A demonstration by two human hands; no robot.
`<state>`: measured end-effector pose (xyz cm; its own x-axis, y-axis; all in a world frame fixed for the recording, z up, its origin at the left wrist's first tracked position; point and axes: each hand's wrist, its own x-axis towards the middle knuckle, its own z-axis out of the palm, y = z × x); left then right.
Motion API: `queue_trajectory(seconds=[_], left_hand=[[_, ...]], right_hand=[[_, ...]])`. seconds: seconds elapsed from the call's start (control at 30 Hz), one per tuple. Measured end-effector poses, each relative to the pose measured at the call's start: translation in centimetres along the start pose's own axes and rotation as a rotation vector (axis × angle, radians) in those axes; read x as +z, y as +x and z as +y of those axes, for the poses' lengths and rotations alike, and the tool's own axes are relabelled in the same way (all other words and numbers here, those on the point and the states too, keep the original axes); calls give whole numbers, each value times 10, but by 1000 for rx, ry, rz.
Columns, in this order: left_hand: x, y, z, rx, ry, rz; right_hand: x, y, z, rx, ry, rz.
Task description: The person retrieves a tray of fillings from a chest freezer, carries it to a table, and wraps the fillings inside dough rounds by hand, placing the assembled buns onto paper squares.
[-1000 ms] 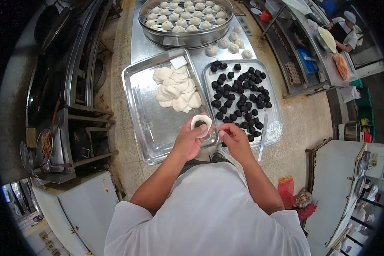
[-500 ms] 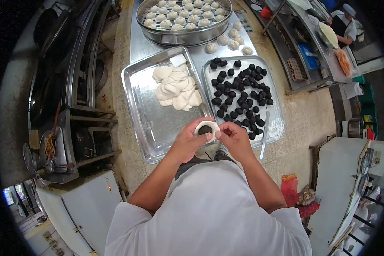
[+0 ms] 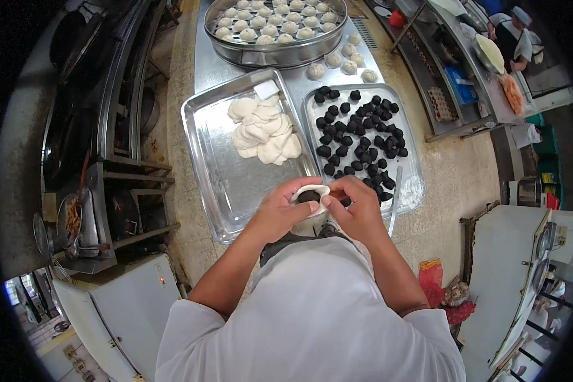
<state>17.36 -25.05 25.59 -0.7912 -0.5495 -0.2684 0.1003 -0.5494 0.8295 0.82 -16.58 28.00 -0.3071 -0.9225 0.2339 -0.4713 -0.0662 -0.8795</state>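
My left hand (image 3: 275, 210) cups a round white dough wrapper (image 3: 322, 190), its thumb resting on the black filling ball (image 3: 308, 197) in the middle. With thumb and fingers, my right hand (image 3: 358, 207) pinches the wrapper's right edge, which stands up around the ball. Beyond my left hand, flat dough wrappers (image 3: 264, 135) lie heaped in a deep metal tray (image 3: 229, 197). Many black filling balls (image 3: 363, 122) are spread over a shallower metal tray (image 3: 415, 181) beyond my right hand. A long flat strip-like tool (image 3: 396, 196) leans across that tray's near right edge.
A round metal steamer (image 3: 277, 56) full of pleated buns stands at the table's far end, with several loose buns (image 3: 349, 66) beside it. A white block (image 3: 265, 89) sits in the left tray. Metal shelves flank both sides. Another person (image 3: 514, 41) stands at the far right.
My right hand has turned and shifted slightly right, its fingers now higher over the wrapper. The wrapper's edge is folded up more around the ball. My left hand keeps its hold.
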Motion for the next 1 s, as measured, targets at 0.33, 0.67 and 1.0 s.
queue_trajectory(seconds=[0.33,0.67,1.0], left_hand=[[-11,2,4,195,707,-44],[-6,2,15,-75,327,-95],[-19,13,-31,-235,-322,32]], right_hand=[[-1,-1,5,-51,-104,-119],[2,-1,8,-122,-174,-131],[9,1,15,77,-93,-156]])
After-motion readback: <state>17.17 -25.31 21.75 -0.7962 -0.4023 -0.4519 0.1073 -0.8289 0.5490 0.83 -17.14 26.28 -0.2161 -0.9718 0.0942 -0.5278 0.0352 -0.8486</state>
